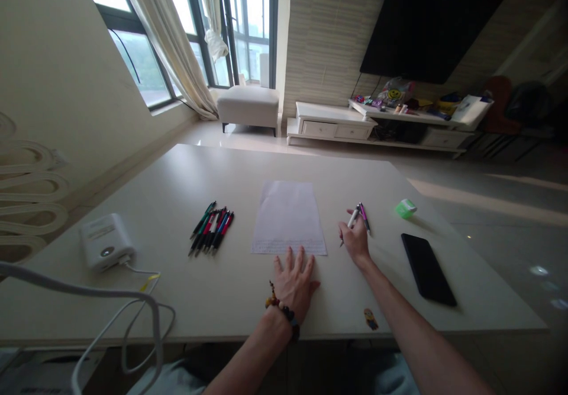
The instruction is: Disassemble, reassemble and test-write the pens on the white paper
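Gripping a white pen [353,218], my right hand [357,243] is closed with the fingers curled around the barrel; the pen slants, its lower end toward the table [213,173]. Whether the tip touches the surface cannot be told. The pen is located to the right of a paper sheet [289,211], apart from its edge. The sheet lies flat near the middle of the table, with rows of fine marks along its near edge, too small to read. My left hand [295,282] is palm down, fingers spread and grasping nothing, with its fingertips at the sheet's near edge. A beaded bracelet [281,307] encircles the left wrist.

Just beside my right hand lies a purple pen [364,218]. Farther right are a green item [405,209] and, nearer me, a black phone [428,269]. A small cartoon figure [370,319] is positioned near the table's front edge, left of my right forearm. To the left of the sheet, a group of pens [212,229] lies bunched together. At the far left is a white device [106,242] with a cable [139,271] attached. Beyond the table stand an upholstered bench [248,106] and a white cabinet [335,122].
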{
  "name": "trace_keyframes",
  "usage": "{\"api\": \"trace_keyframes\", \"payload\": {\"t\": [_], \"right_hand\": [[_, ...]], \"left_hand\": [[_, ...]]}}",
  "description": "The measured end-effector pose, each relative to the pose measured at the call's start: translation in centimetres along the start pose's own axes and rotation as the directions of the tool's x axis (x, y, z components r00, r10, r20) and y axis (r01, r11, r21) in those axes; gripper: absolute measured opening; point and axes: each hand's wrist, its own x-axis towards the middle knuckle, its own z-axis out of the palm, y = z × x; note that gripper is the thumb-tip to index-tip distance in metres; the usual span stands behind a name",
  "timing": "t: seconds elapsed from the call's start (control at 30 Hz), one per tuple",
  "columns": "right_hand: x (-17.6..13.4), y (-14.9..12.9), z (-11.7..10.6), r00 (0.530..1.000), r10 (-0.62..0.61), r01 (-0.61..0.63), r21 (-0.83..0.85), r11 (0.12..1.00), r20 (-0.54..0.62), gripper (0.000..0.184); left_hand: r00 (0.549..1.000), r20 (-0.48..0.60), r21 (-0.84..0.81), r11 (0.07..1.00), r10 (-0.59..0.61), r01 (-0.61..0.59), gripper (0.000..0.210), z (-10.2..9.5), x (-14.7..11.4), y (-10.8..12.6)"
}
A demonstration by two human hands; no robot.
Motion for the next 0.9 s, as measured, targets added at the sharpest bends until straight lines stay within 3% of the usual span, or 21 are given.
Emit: {"api": "trace_keyframes", "payload": {"t": [0.1,0.17,0.3,0.37,0.43,0.53,0.63,0.73,0.9], "right_hand": [[0.3,-1.2,-0.8,1.000,-0.027,0.026,0.019,0.999,0.017,0.065],[0.3,-1.8,-1.1,0.997,-0.041,0.038,0.034,0.999,0.065,0.067],[-0.6,-3.0,-0.8,0.978,-0.049,0.040,0.047,0.998,0.203,0.062],[-1.6,-3.8,-0.3,0.962,-0.053,0.040,0.053,0.998,0.269,0.058],[-2.7,-4.5,0.3,0.945,-0.063,0.042,0.071,0.997,0.320,0.056],[-4.1,-5.5,1.0,0.921,-0.096,0.059,0.107,0.993,0.378,0.061],[-4.7,-5.8,1.4,0.907,-0.111,0.068,0.118,0.991,0.407,0.064],[-5.0,-5.4,1.5,0.896,-0.090,0.036,0.132,0.991,0.434,0.061],[-5.7,-4.3,1.3,0.845,-0.013,0.010,0.009,1.000,0.534,0.036]], "left_hand": [[1.000,-0.028,-0.038,0.999,-0.002,0.001,0.051,-0.3,0.0,0.2],[0.993,-0.115,-0.091,0.996,0.012,-0.022,0.046,-0.9,-0.2,0.6],[0.959,-0.285,-0.402,0.908,-0.003,-0.116,0.031,-2.4,-0.2,1.6],[0.977,-0.206,-0.662,0.743,-0.056,-0.097,0.030,-2.7,0.0,2.0],[0.997,-0.046,-0.860,0.511,-0.063,-0.007,0.035,-2.6,0.3,2.2],[0.991,0.136,-0.963,0.231,-0.014,0.135,0.042,-2.0,0.9,2.2],[0.980,0.197,-0.975,0.109,0.019,0.194,0.042,-1.7,1.3,2.1],[0.992,0.123,-0.982,0.138,-0.037,0.127,0.039,-2.0,1.7,1.7],[0.969,-0.140,-0.906,0.421,-0.204,-0.042,0.034,-3.3,2.0,0.9]]}}
